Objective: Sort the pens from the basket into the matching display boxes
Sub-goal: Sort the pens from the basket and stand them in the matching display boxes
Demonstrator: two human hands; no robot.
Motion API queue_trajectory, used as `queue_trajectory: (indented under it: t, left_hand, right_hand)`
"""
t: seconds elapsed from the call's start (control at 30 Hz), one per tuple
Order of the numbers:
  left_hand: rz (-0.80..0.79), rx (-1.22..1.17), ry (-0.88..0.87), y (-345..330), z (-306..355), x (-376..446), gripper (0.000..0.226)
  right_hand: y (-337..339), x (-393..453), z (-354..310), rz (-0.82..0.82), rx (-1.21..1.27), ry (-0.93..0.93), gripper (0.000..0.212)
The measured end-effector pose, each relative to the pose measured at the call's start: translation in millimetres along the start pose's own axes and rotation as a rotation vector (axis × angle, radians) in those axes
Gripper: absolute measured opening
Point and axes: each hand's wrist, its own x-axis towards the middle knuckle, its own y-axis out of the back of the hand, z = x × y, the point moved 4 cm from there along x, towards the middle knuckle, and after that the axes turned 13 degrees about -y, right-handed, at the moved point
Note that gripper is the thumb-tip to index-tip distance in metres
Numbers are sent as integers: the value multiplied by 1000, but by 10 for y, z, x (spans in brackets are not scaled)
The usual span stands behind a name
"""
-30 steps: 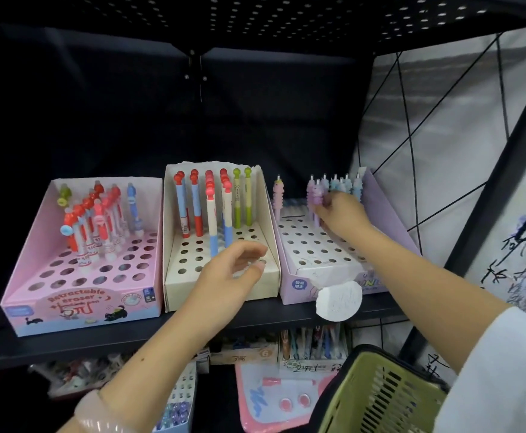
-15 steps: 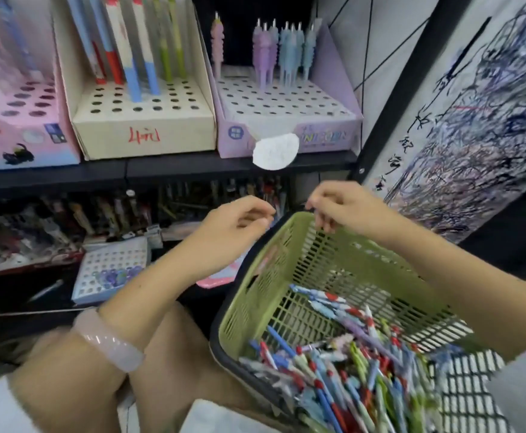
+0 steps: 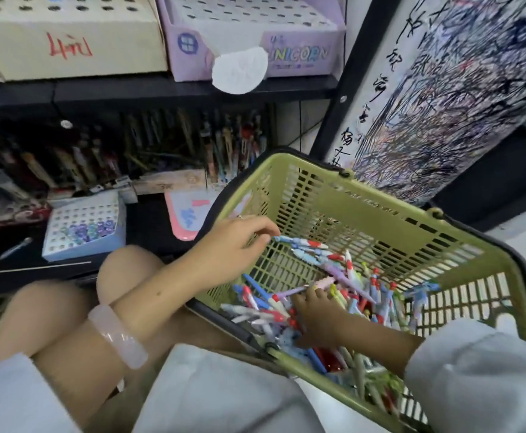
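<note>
A green plastic basket [image 3: 380, 198] rests tilted on my lap, holding a heap of several mixed pens [image 3: 364, 295] in blue, red, green and purple. My left hand [image 3: 239, 242] reaches over the basket's near-left rim, fingers loosely curled, fingertips at the end of a blue and red pen [image 3: 302, 243]. My right hand [image 3: 314, 310] is deep in the heap and pinches a purple pen [image 3: 321, 282]. On the shelf above, only the fronts of the cream display box [image 3: 68, 51] and the purple unicorn box [image 3: 299, 57] show.
A white round tag [image 3: 239, 70] hangs from the purple box. The lower shelf holds a light-blue box with holes [image 3: 83, 226], a pink board [image 3: 186, 214] and rows of packed pens. A scribbled test sheet [image 3: 442, 89] stands to the right. My knees are below the left arm.
The view dropped from the shelf to the basket. Both hands left the display boxes and went down into the basket; the right hand now has a purple pen between its fingers.
</note>
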Motion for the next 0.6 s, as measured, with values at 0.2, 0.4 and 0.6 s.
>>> queue_trajectory:
  t: [0.2,0.4,0.6]
  left_hand:
    - [5,-31,25,-30,1,-4,23]
    - [41,-54,32,-7,-3,-24,23]
    - [34,-76,36,-16,8,-31,23]
  right_hand:
    - [95,77,37,-83,7,-64,83]
    - [6,119,-19,-147,61,-122,81]
    - [3,121,54,-99,216,-139,82]
